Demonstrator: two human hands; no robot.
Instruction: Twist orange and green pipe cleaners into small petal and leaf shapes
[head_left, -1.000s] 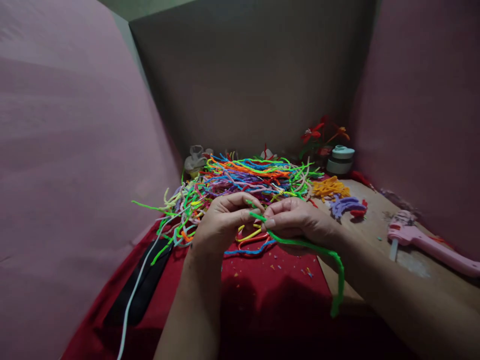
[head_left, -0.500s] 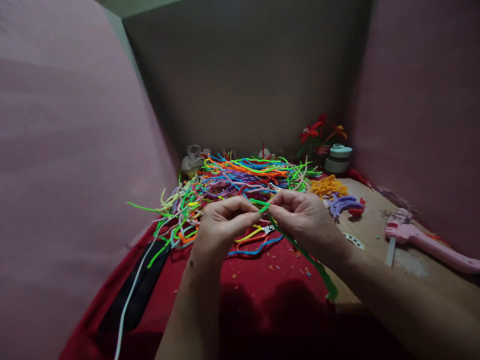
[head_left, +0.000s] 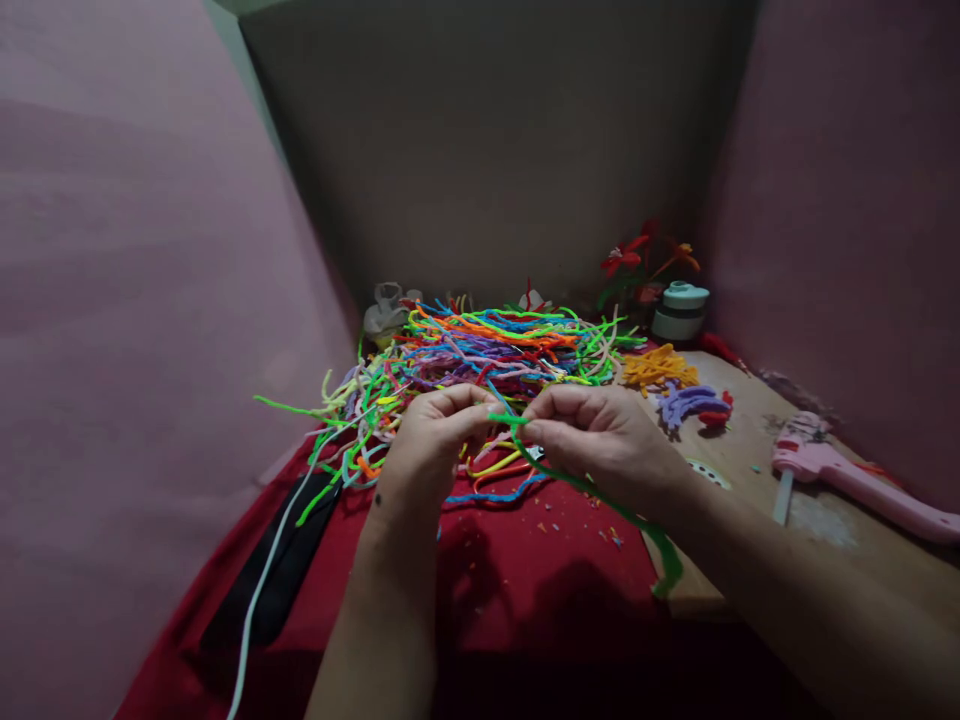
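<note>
A fuzzy green pipe cleaner [head_left: 600,495] is pinched between my two hands over the red cloth. My left hand [head_left: 442,430] grips its end between thumb and forefinger. Close beside it, my right hand [head_left: 592,425] pinches the same pipe cleaner, with a short green stretch showing between the fingertips. The long tail curves down to the right below my right wrist. Just behind and below the hands lie scissors [head_left: 499,465] with yellow and orange handles, partly hidden. Beyond them spreads a big heap of many-coloured pipe cleaners [head_left: 495,340].
To the right, a wooden board [head_left: 757,400] holds orange pieces [head_left: 660,368], purple pieces [head_left: 690,403] and a pink glue gun [head_left: 840,465]. A lidded pot [head_left: 680,312] and red flowers [head_left: 626,257] stand behind. A white cable [head_left: 259,590] crosses a black strip [head_left: 289,570] at left.
The doubled green bend between my fingertips now shows as one straighter stretch. My left fingers have shifted slightly left, and both hands stay pinched.
</note>
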